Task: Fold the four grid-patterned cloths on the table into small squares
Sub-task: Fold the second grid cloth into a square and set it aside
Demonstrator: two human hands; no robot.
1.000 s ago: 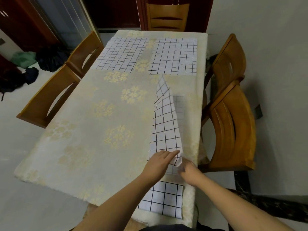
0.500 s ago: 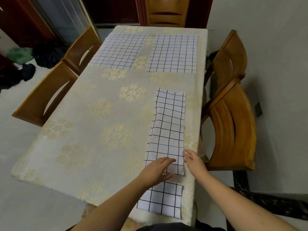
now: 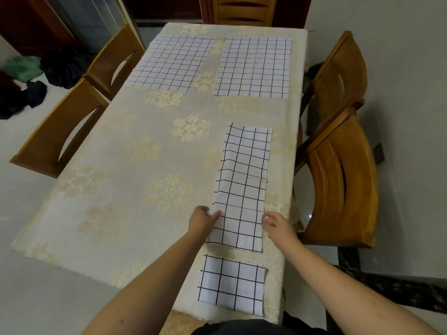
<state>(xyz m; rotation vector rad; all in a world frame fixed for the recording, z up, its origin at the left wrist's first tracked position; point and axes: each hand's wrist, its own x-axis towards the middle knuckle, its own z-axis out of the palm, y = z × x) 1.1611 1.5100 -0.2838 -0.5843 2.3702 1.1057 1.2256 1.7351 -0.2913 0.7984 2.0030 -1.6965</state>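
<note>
On the table (image 3: pixel 121 189), unlabelled grid cloths (image 3: pixel 244 184)

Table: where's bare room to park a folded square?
The bare tablecloth left of the long strip, below the far-left cloth, is widest. The right edge is crowded: strip, folded square, both hands.

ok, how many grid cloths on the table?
4: two flat at the far end, left and right; a long strip between both hands; a small folded one nearest.
</note>
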